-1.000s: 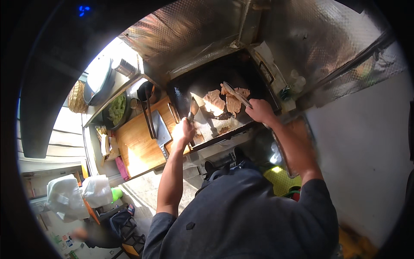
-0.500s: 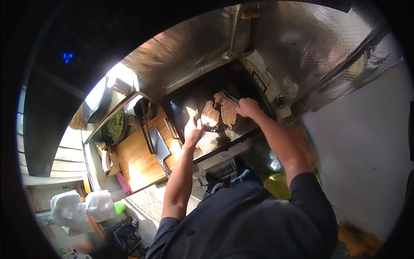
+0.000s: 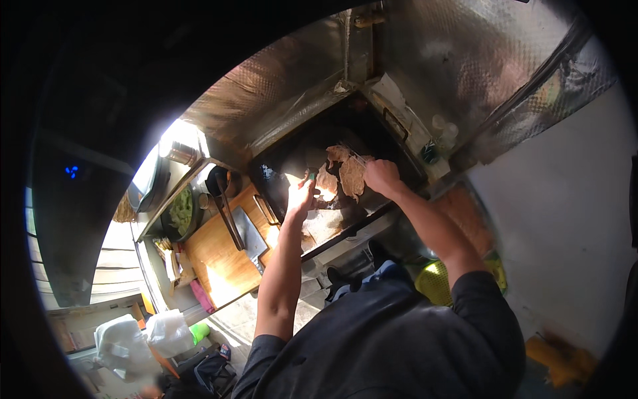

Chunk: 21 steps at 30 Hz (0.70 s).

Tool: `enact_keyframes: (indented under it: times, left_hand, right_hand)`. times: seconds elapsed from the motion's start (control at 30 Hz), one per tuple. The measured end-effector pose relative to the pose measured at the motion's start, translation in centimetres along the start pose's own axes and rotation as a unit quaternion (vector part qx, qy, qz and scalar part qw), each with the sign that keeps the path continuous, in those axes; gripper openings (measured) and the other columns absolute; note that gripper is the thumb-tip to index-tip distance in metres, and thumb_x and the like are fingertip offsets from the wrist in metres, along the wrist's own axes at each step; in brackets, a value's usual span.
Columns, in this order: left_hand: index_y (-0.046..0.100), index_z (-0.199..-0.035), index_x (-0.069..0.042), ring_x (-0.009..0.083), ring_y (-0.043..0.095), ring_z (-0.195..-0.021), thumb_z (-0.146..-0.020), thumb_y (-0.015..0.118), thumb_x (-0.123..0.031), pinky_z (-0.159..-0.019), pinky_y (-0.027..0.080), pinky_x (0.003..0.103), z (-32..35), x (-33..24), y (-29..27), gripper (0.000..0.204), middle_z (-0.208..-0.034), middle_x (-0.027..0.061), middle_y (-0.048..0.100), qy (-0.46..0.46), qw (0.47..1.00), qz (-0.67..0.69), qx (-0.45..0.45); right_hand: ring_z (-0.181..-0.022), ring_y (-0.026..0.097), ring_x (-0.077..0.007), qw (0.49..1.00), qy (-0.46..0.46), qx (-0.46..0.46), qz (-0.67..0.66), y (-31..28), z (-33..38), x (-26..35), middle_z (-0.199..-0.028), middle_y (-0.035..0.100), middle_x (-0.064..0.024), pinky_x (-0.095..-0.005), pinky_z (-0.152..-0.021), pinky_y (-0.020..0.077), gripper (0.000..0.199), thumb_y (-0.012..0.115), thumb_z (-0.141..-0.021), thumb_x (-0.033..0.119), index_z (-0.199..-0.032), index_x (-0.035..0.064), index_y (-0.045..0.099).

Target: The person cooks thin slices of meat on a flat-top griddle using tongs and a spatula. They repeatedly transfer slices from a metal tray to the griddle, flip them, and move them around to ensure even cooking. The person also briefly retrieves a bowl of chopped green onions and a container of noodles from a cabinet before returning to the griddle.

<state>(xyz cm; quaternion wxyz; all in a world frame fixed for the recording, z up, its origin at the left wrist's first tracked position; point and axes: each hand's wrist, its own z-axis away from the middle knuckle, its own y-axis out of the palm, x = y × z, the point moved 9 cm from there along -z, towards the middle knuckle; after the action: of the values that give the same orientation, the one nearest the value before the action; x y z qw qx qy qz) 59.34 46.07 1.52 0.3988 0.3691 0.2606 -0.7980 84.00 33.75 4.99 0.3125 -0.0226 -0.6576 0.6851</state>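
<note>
Several flat pieces of browned meat (image 3: 352, 178) lie on a large black griddle (image 3: 292, 146). My right hand (image 3: 382, 175) is closed around metal tongs (image 3: 359, 159), whose tips reach the upper meat pieces. My left hand (image 3: 302, 194) is closed at the left of the meat, close above the griddle's near left part. It grips a slim tool with a green part (image 3: 312, 176); its kind is unclear, as the fingers hide most of it.
Left of the griddle is a wooden cutting board (image 3: 209, 249) with a cleaver (image 3: 250, 237) on it. A long-handled pan (image 3: 219, 179) and a bowl of green vegetables (image 3: 181, 211) stand behind. Foil-like sheeting (image 3: 279, 86) lines the wall. A yellow basket (image 3: 435, 282) is below right.
My left hand has moved slightly right, toward the meat. The tongs have shifted a little, and the upper meat piece sits slightly differently. The whole view has turned a bit.
</note>
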Motion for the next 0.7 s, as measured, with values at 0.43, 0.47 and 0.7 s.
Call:
enact_keyframes:
  times: [0.43, 0.47, 0.7]
  left_hand:
    - [0.065, -0.106, -0.004, 0.0106, 0.051, -0.049, -0.103, 0.058, -0.022, -0.038, 0.034, 0.025, 1.9, 0.8, -2.8, 0.019, -0.078, 0.0071, 0.068, -0.031, 0.999, -0.019, -0.002]
    - [0.066, -0.107, -0.005, 0.0105, 0.051, -0.049, -0.103, 0.058, -0.022, -0.038, 0.034, 0.025, 2.3, 0.2, -2.7, 0.019, -0.078, 0.0066, 0.068, -0.028, 0.998, -0.05, 0.005]
    - [0.063, -0.102, -0.005, 0.0078, 0.05, -0.049, -0.104, 0.058, -0.024, -0.039, 0.033, 0.024, 3.0, -0.8, -2.7, 0.019, -0.079, 0.0054, 0.067, 0.033, 0.997, -0.067, 0.024]
  right_hand:
    - [-0.081, 0.075, -0.0362, 0.998, -0.025, 0.051, -0.011, 1.8, 2.0, 4.4, -0.086, 0.076, -0.0197, -0.0464, -0.075, 0.0603, 0.02, 0.061, -0.087, 0.016, -0.082, 0.0039, 0.077]
    - [-0.082, 0.075, -0.0369, 0.998, -0.034, 0.054, -0.009, 2.1, 2.6, 3.9, -0.085, 0.075, -0.0208, -0.0471, -0.074, 0.0598, 0.021, 0.06, -0.086, 0.016, -0.082, 0.0044, 0.077]
    - [-0.082, 0.075, -0.0393, 0.999, -0.004, 0.027, -0.023, 2.4, 4.1, 2.8, -0.086, 0.075, -0.0219, -0.0489, -0.073, 0.0597, 0.019, 0.063, -0.085, 0.017, -0.083, 0.0032, 0.075]
